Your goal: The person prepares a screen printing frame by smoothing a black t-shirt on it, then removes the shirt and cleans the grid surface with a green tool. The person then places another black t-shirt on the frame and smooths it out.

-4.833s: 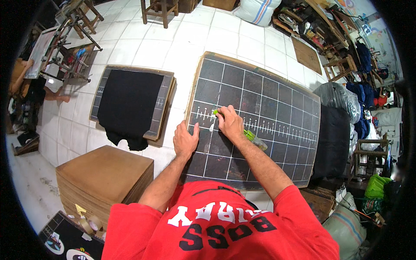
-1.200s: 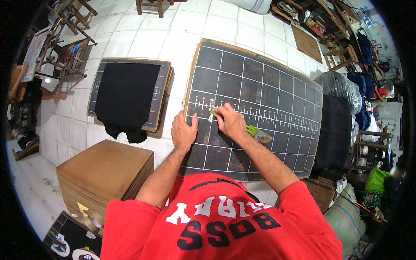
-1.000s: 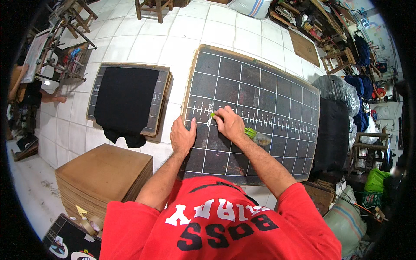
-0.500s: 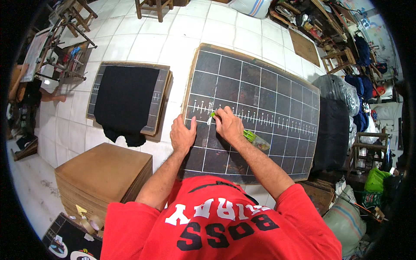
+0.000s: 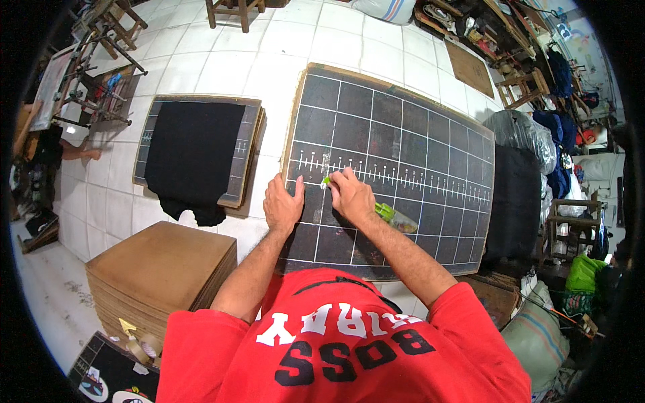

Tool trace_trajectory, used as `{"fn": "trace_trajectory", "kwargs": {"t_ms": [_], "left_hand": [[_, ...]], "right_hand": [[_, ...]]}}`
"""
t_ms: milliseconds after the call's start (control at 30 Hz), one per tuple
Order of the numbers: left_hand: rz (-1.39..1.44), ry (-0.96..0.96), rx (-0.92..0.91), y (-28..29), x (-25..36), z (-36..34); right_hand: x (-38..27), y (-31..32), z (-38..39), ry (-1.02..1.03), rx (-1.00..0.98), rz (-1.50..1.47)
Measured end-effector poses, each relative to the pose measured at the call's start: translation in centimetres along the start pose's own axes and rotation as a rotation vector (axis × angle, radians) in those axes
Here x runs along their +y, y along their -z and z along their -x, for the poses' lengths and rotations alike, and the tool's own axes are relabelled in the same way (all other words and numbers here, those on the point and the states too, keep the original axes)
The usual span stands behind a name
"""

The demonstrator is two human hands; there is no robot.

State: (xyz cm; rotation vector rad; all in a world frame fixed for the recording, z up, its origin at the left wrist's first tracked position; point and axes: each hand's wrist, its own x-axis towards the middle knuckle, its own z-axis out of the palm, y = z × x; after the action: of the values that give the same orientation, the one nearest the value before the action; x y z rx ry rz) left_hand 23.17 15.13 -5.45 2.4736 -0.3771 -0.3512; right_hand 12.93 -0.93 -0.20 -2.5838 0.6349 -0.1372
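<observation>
A dark gridded board (image 5: pixel 349 235) with white ruled lines and a scale lies in front of me. My left hand (image 5: pixel 283 203) rests at its left edge, fingers stretched and thumb apart, holding nothing. Over the scale, my right hand (image 5: pixel 353 197) pinches a small bright-green piece (image 5: pixel 326 180) with a whitish end against the board. The fingers cover most of it, so its kind cannot be made out. A clear container with a green top (image 5: pixel 402 221) lies on the board beside my right forearm.
Left of the board, a black garment (image 5: pixel 193 151) is draped over a smaller gridded board. A stack of brown boards (image 5: pixel 161 262) stands near my left arm. Black cloth and plastic-wrapped bundles (image 5: pixel 521 138) adjoin the right side. Another person's arm (image 5: pixel 80 153) shows at far left.
My right hand has moved the green piece very slightly toward me along the board. My left hand stays at the edge. The whole view has shifted a little.
</observation>
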Motion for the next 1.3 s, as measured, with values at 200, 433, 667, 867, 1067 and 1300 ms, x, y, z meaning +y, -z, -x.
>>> {"fn": "trace_trajectory", "kwargs": {"t_ms": [200, 433, 667, 867, 1067, 1300], "left_hand": [[0.011, -0.026, 0.027, 0.1, 0.0, -0.2], [0.014, -0.007, -0.005, -0.1, -0.2, 0.0], [0.021, -0.015, 0.012, 0.2, 0.2, -0.2], [0.012, 0.0, -0.005, 0.1, 0.0, 0.0], [0.011, -0.023, 0.016, -0.1, -0.1, -0.2], [0.009, -0.013, 0.004, 0.1, 0.1, -0.2]], "right_hand": [[0.9, 0.6, -1.0, 0.051, 0.015, -0.061], [0.5, -0.1, 0.4, 0.033, 0.023, -0.034], [0.9, 0.0, -1.1, 0.005, 0.092, -0.014], [0.3, 0.0, 0.7, 0.056, -0.041, -0.01], [0.5, 0.2, -0.4, -0.023, 0.097, -0.024], [0.8, 0.7, 0.2, 0.071, -0.039, 0.009]]}}
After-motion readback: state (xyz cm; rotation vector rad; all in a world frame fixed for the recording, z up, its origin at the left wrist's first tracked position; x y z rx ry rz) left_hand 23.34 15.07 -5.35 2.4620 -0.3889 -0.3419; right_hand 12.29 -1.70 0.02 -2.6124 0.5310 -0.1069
